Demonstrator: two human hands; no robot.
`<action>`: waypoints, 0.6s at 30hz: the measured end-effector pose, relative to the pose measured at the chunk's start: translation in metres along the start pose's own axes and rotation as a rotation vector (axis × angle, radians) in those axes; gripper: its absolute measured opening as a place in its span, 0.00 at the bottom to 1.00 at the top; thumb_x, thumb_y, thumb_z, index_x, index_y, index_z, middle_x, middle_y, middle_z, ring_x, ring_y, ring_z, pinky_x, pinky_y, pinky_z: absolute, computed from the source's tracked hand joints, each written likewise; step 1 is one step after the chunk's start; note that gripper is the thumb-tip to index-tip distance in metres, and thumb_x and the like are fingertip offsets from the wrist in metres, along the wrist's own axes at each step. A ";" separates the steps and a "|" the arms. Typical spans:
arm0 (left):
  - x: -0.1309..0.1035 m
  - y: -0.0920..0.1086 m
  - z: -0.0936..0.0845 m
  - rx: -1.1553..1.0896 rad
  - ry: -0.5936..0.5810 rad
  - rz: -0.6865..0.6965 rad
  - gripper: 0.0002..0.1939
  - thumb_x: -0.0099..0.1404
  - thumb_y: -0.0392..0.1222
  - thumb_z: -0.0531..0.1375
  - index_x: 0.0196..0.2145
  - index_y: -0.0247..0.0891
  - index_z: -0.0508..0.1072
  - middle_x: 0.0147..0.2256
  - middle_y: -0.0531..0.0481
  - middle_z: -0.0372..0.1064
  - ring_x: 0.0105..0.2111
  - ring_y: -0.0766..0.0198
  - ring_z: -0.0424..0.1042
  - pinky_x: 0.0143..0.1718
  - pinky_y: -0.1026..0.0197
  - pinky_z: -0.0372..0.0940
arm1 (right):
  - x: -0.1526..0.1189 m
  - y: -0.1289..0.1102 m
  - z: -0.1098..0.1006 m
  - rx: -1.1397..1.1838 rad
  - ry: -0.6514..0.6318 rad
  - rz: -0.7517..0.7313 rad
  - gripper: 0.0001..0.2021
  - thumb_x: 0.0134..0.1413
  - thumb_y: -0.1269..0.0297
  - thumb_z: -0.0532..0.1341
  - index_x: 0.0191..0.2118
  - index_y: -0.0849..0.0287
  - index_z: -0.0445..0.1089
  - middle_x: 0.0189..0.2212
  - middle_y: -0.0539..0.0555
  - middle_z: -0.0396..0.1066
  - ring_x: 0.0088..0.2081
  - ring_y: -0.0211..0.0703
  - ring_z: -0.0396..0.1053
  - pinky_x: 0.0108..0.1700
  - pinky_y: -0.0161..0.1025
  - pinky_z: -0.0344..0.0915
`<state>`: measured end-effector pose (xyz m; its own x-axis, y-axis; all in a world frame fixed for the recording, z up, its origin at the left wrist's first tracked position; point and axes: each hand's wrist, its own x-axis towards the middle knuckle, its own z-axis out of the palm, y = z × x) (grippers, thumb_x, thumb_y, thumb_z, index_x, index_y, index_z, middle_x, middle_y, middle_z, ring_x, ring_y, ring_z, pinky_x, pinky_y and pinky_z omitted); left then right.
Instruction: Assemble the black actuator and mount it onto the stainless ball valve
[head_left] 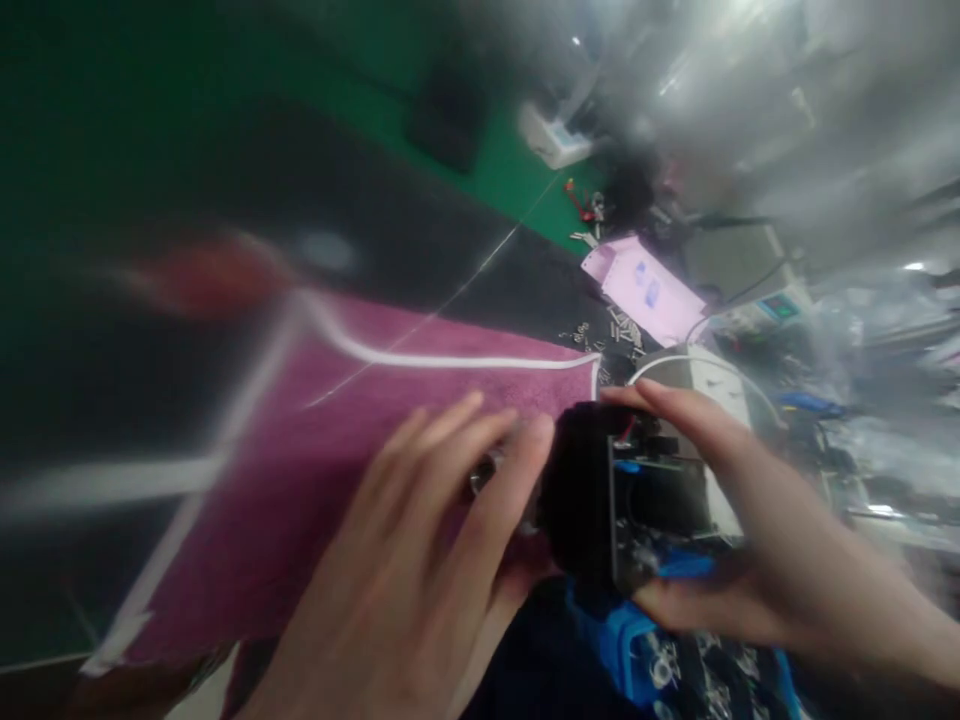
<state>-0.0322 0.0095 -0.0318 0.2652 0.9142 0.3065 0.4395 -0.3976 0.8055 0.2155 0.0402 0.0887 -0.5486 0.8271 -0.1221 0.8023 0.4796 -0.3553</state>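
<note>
Left hand (420, 550), grip unclear; right hand (776, 540) grasps black housing (579, 500), open side rightward, long axis fore-aft.

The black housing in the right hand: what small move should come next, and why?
Probably hold the black housing steady with the right hand while the left hand settles beside it: the right grips top and bottom, and the left is close by, a shiny part showing between its fingers, though blur hides any contact.

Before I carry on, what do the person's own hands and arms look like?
The left hand and right hand are both gloveless. No ring, watch or marking can be made out. The right forearm shows no sleeve; blur hides finer detail.
</note>
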 end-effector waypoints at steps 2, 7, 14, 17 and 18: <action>0.006 0.005 -0.001 -0.078 0.043 0.007 0.44 0.67 0.53 0.66 0.74 0.51 0.49 0.70 0.45 0.56 0.68 0.36 0.60 0.68 0.34 0.63 | 0.007 -0.006 -0.001 -0.003 -0.001 -0.055 0.56 0.53 0.50 0.75 0.77 0.50 0.41 0.72 0.53 0.53 0.70 0.55 0.58 0.71 0.45 0.62; 0.033 0.003 0.002 -0.225 -0.048 -0.047 0.52 0.58 0.60 0.73 0.72 0.52 0.53 0.66 0.42 0.62 0.62 0.36 0.68 0.60 0.31 0.71 | -0.005 0.006 -0.034 0.152 0.157 -0.008 0.42 0.56 0.47 0.73 0.71 0.45 0.57 0.67 0.51 0.64 0.65 0.55 0.66 0.68 0.51 0.67; 0.033 -0.013 0.007 -0.384 -0.061 -0.140 0.62 0.51 0.56 0.77 0.74 0.49 0.48 0.64 0.39 0.66 0.59 0.34 0.72 0.52 0.37 0.78 | -0.065 0.146 -0.049 -0.233 0.542 0.464 0.14 0.64 0.51 0.66 0.46 0.54 0.79 0.42 0.55 0.80 0.43 0.51 0.78 0.48 0.48 0.74; 0.030 -0.014 0.010 -0.438 -0.075 -0.174 0.63 0.52 0.52 0.77 0.74 0.50 0.46 0.65 0.39 0.65 0.60 0.34 0.71 0.53 0.38 0.77 | -0.081 0.180 -0.027 -0.279 0.485 0.493 0.14 0.64 0.49 0.65 0.43 0.55 0.80 0.41 0.54 0.80 0.39 0.49 0.77 0.42 0.44 0.73; 0.030 -0.015 0.010 -0.448 -0.077 -0.180 0.64 0.51 0.52 0.78 0.74 0.50 0.45 0.65 0.39 0.64 0.61 0.34 0.70 0.53 0.38 0.78 | -0.084 0.184 -0.019 -0.298 0.490 0.496 0.15 0.65 0.49 0.63 0.44 0.54 0.79 0.41 0.54 0.79 0.39 0.49 0.77 0.42 0.44 0.72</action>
<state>-0.0220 0.0421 -0.0395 0.2892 0.9500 0.1179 0.0759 -0.1455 0.9864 0.4140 0.0643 0.0516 0.0050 0.9688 0.2477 0.9956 0.0184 -0.0919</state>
